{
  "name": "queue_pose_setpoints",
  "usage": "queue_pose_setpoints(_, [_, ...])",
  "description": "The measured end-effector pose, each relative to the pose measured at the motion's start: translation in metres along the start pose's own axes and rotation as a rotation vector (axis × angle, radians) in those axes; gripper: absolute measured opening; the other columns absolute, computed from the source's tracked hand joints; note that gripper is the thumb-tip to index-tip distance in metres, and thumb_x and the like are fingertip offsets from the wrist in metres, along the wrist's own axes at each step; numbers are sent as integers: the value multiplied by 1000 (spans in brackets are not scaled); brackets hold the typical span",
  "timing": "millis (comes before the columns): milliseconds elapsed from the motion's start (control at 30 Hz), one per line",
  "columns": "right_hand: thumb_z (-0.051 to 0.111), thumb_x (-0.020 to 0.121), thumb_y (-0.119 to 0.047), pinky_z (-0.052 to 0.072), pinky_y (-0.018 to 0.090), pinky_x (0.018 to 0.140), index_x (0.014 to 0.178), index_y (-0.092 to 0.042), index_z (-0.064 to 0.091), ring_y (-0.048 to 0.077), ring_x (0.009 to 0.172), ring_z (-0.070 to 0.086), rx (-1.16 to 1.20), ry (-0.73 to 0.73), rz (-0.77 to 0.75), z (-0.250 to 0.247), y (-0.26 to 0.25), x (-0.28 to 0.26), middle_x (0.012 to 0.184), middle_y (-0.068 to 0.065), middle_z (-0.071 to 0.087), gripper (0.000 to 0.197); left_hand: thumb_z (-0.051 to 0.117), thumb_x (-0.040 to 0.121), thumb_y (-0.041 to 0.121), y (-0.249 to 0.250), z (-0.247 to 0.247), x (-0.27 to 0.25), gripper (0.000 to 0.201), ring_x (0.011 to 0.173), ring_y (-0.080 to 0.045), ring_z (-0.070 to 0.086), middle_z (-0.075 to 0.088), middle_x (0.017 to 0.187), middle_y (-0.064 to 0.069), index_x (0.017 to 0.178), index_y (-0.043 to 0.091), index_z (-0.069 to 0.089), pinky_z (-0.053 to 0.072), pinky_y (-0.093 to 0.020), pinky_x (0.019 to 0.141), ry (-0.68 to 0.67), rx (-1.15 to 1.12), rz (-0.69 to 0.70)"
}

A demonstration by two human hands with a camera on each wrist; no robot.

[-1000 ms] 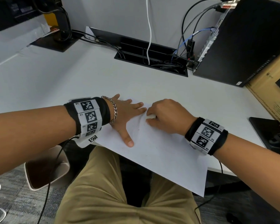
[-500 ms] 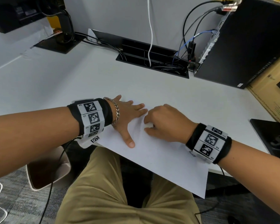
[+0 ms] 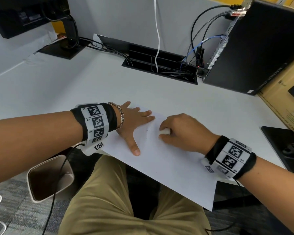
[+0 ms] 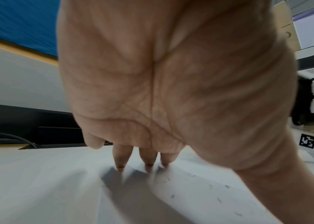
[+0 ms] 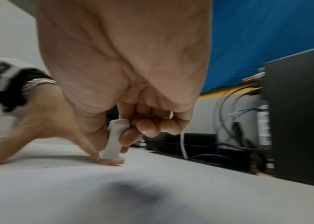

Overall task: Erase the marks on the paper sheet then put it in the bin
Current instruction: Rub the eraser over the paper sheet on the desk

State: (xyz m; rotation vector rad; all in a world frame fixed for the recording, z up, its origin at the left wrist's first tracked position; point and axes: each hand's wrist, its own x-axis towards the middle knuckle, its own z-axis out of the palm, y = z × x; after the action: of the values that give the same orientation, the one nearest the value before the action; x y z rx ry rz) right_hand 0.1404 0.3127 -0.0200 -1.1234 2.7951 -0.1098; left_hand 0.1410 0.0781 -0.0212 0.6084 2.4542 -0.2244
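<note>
A white paper sheet (image 3: pixel 166 168) lies at the desk's near edge, its lower corner hanging over my lap. My left hand (image 3: pixel 134 123) lies flat on its upper left part, fingers spread and straight, pressing it down. The left wrist view shows those fingertips (image 4: pixel 120 166) on the paper (image 4: pixel 171 201), with small dark eraser crumbs around. My right hand (image 3: pixel 182 131) pinches a white eraser (image 3: pixel 165 131) between thumb and fingers; the right wrist view shows the eraser (image 5: pixel 114 139) standing on end against the paper (image 5: pixel 152 189). A beige bin (image 3: pixel 49 178) stands on the floor at my left knee.
A black computer tower (image 3: pixel 255 46) stands at the back right with cables running into a black cable tray (image 3: pixel 159 63). A monitor base (image 3: pixel 63 50) sits back left. A dark flat object (image 3: pixel 283 146) lies at the desk's right edge, beside cardboard (image 3: pixel 287 106).
My right hand with the eraser has shifted slightly to the right and toward me across the sheet. The left hand stays flat in the same place.
</note>
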Motion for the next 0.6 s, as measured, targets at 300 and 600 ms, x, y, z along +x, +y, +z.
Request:
queue_pose_setpoints(300, [67,91,-45,54,30,80,106,-32,75,1,83,59,90,-45,107,-9,41,-44,94,-20,67,21,75,56,91,-28,-14,1,158,160,-30,-17,-26,172,7,159,36,-31,-13,-62,125,73,130,1])
queue_pose_setpoints(600, [62,95,-51,52,23,80,112,-33,72,2,83,61,229,-35,39,18,-7,-70,95,-15,67,27,78,65,82,-57,-29,-2,145,160,-36,-12,-29,171,3,162,41,-22,-4,-61,127,40,209,-140])
